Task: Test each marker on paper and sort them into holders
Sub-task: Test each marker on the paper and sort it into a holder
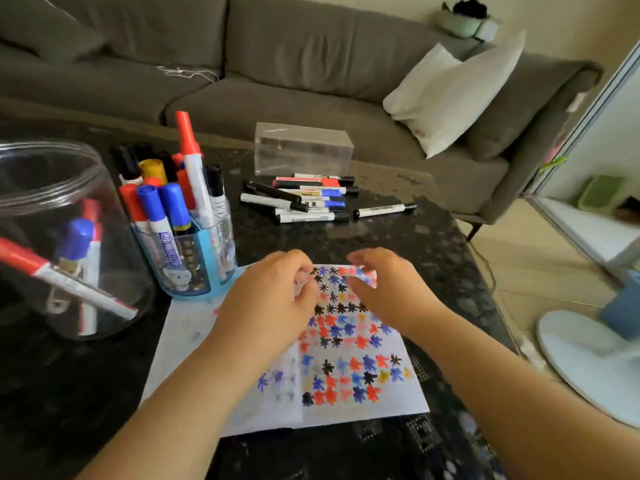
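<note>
A white paper (391, 400) covered with red, blue, black and yellow star marks lies on the dark table. My left hand (270, 303) and my right hand (384, 289) hover side by side over its far end, fingers loosely curled, with no marker in either. A blue holder (194, 271) at the paper's left corner is packed with several upright markers. A clear round jar (31, 188) at the far left holds a few markers. Beyond the paper lies a pile of loose markers (304, 199), with one black-capped marker (384, 210) apart to its right.
A clear plastic box (301, 150) stands behind the marker pile. The dark speckled table (433, 244) ends at the right near a white fan base (588, 362) on the floor. A grey sofa (277, 57) with a white pillow (450, 95) runs behind the table.
</note>
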